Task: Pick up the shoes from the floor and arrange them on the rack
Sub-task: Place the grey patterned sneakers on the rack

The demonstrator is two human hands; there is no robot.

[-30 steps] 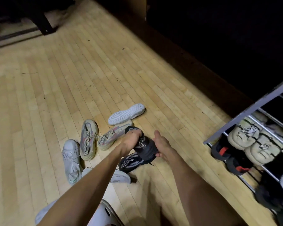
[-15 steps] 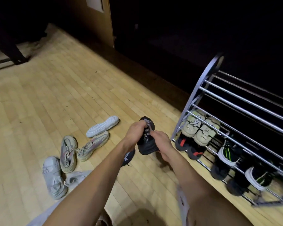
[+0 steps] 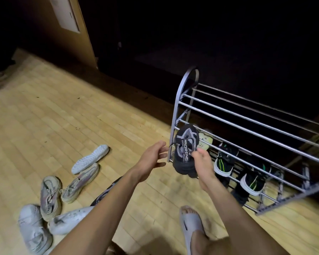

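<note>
One black sneaker (image 3: pixel 185 153) is now riding in the right hand (image 3: pixel 203 162) alone; fingers are curling round its side near the laces, toe pointing up, held in the air right in front of the shoe rack's (image 3: pixel 247 115) left end frame. Left hand (image 3: pixel 153 157), which was on the sneaker half a second ago, is now coming off: fingers loosely spread, holding nothing, just beside the shoe. Handover done, so placement is probably next; upper rails are looking free, lower tiers are already carrying a beige pair (image 3: pixel 204 140) and black-green sneakers (image 3: pixel 223 162). Its black mate (image 3: pixel 107 190) is still lying on the wooden floor (image 3: pixel 63 116), mostly hidden under the left forearm. Also still waiting down there: two tan knit sneakers (image 3: pixel 50 196), two pale grey ones (image 3: pixel 33 229), one white shoe sole-up (image 3: pixel 90 159). Task roughly midway, judging by that.
</note>
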